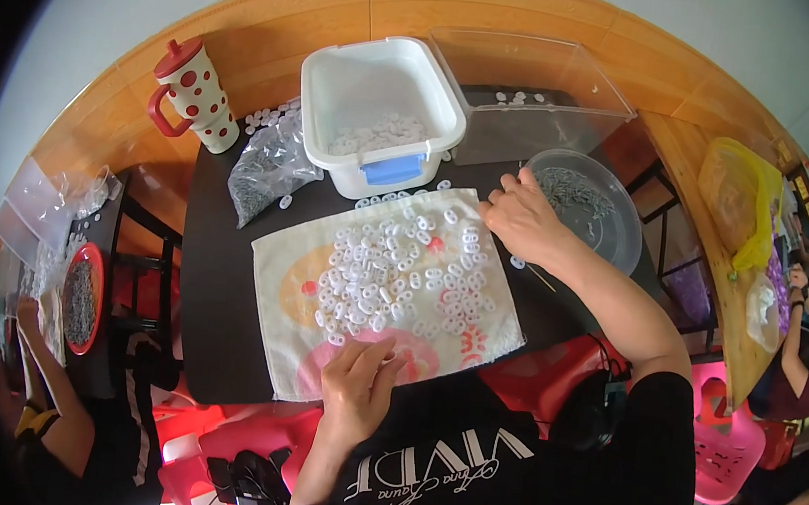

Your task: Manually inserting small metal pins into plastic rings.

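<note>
A cream towel with a pink and orange print (275, 268) lies on the dark table. Many small white oval plastic pieces with two holes (363, 273) are heaped and scattered over it. At the towel's near edge is my left hand (355, 390), thumb and fingers pinched together; what they hold, if anything, is hidden. My right hand (525, 216) is by the towel's far right corner, fingers curled in, beside a clear round bowl (631, 239) of small grey metal parts (574, 191). Whatever sits between those fingers is too small to make out.
A white tub with a blue latch (316, 105) holds more white pieces. Beside it are a clear plastic bin (544, 55), a bag of grey parts (271, 165) and a dotted tumbler (199, 98). Other people work at the left (63, 404) and right (807, 359).
</note>
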Demonstrator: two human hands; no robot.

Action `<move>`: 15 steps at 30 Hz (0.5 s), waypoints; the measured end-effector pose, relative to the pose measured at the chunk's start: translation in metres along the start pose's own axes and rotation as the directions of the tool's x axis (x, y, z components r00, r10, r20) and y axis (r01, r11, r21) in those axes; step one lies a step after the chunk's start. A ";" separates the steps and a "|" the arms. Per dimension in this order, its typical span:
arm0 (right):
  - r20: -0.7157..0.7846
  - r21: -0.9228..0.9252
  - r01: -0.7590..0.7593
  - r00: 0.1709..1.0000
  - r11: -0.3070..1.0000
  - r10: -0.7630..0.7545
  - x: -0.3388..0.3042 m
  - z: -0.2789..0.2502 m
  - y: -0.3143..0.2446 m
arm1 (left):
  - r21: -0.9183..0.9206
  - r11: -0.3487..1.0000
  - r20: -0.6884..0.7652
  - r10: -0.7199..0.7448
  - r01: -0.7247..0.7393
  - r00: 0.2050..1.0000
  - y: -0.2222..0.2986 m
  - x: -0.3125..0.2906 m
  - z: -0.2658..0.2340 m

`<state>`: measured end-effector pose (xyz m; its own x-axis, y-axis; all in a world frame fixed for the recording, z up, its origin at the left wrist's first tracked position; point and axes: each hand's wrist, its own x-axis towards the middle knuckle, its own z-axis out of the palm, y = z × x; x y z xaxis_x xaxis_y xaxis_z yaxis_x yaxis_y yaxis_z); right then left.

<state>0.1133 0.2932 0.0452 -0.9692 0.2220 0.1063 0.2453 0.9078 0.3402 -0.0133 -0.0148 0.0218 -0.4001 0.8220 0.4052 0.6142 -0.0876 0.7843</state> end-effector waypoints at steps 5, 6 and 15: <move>-0.087 0.278 0.009 0.996 0.961 0.016 -0.001 -0.033 -0.020 | 0.068 0.997 0.006 0.035 -0.036 0.999 -0.006 0.004 0.001; -0.109 0.455 0.058 0.994 0.888 -0.009 -0.002 -0.038 -0.028 | 0.060 0.998 0.016 0.032 -0.032 0.999 -0.008 0.005 0.003; -0.283 0.604 0.280 0.951 0.746 -0.128 0.022 -0.030 -0.087 | 0.101 0.988 0.052 0.116 -0.121 0.992 -0.008 0.009 0.012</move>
<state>0.0714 0.2086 0.0464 -0.9469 -0.0060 0.3216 -0.1015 0.9543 -0.2810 -0.0138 0.0004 0.0133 -0.2900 0.8346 0.4683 0.7233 -0.1292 0.6783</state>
